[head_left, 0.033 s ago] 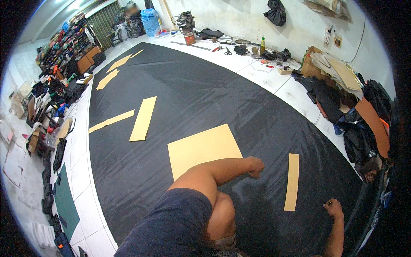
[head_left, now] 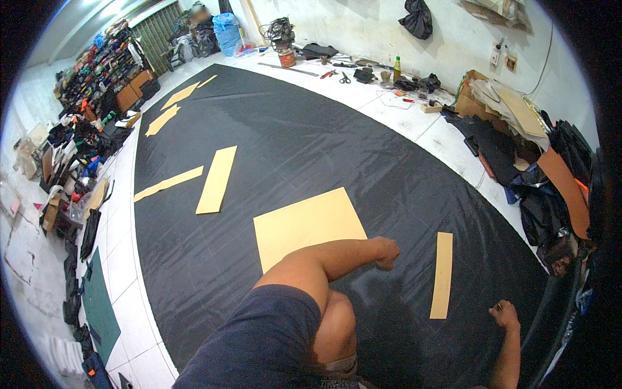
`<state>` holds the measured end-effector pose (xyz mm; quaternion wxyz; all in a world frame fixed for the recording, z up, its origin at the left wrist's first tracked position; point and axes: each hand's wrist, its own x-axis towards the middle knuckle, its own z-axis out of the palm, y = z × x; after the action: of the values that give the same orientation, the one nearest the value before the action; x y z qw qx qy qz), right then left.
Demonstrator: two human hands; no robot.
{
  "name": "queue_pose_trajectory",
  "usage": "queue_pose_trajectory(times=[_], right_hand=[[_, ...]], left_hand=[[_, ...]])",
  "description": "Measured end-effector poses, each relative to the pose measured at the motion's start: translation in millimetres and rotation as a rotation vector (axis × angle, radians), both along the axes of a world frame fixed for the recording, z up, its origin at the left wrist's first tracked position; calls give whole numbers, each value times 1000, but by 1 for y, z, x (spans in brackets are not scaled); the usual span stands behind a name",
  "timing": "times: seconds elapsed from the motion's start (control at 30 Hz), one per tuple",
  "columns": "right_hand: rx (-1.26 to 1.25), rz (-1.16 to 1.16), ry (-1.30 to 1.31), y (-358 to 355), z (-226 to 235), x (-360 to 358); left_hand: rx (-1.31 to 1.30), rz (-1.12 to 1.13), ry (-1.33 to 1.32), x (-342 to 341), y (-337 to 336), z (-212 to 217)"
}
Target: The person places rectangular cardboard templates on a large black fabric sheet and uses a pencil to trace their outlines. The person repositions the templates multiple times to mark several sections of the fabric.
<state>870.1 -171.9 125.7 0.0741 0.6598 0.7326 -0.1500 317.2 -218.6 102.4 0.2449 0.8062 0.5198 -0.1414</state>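
A large black sheet covers the floor under my hands. My left hand is closed in a fist on the sheet, by the right corner of a big pale-yellow card panel; its palm is hidden, and my left arm and leg cover the panel's near part. Right of the fist lies a narrow yellow card strip. Farther right, my right hand is closed, with a small dark thing between its fingertips, too small to name. Beyond lie a wider yellow strip and a thin one.
More yellow pieces lie at the sheet's far left. Along the wall stand scissors, a green bottle and a cardboard box. Scraps and a brown strip pile up at right. A dark green mat lies left.
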Motion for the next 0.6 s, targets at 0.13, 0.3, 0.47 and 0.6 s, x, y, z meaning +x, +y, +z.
queue_pose_trajectory(times=[0.13, 0.3, 0.47, 0.6], right_hand=[[-61, 3, 4, -1, 9, -2], [-67, -5, 20, -2, 10, -10], [-72, -7, -9, -4, 10, -13], [-9, 39, -15, -7, 11, -12]], left_hand=[[-5, 24, 1, 4, -2, 7], [-80, -20, 65, -4, 2, -5], [43, 49, 3, -4, -3, -15], [61, 53, -50, -1, -5, -8]])
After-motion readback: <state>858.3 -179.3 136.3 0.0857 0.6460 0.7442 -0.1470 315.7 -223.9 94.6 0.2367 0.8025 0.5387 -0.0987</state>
